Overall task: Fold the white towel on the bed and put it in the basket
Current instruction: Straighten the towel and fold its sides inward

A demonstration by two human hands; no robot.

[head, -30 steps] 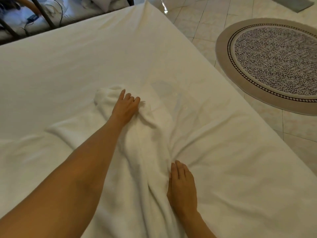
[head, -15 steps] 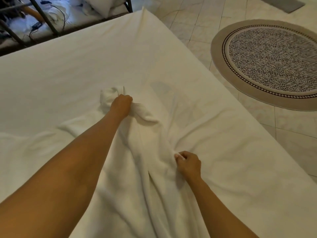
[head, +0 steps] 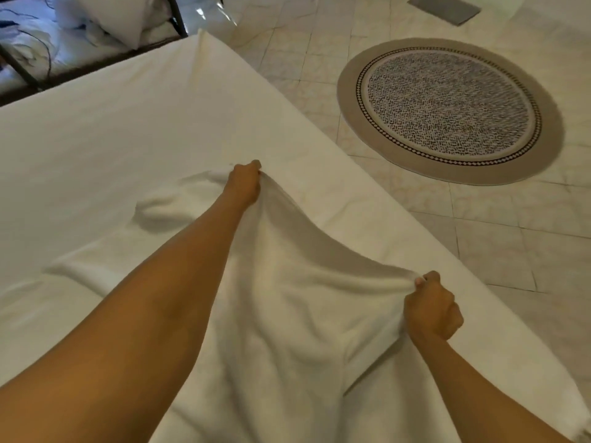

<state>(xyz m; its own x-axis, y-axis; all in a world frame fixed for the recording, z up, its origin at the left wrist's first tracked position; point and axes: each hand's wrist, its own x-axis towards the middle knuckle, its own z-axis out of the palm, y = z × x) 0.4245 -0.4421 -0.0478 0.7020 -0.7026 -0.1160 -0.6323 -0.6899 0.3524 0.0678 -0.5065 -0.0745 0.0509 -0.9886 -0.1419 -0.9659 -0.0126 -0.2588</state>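
Towel (head: pixel 297 302) edge is bunched in both your fists. Your left hand (head: pixel 244 183) is clenched on it toward twelve o'clock, your right hand (head: pixel 431 310) clenched on it toward four o'clock, and the cloth sags between them, raised off the bed (head: pixel 112 123). Its remainder lies rumpled on the sheet toward nine o'clock. Beyond the bed's edge, toward two o'clock, a round rug (head: pixel 451 110) lies on the tiled floor (head: pixel 511 235).

Round patterned rug (head: pixel 449 107) on tiled floor (head: pixel 511 238); perhaps pillows (head: pixel 105 19) beyond.
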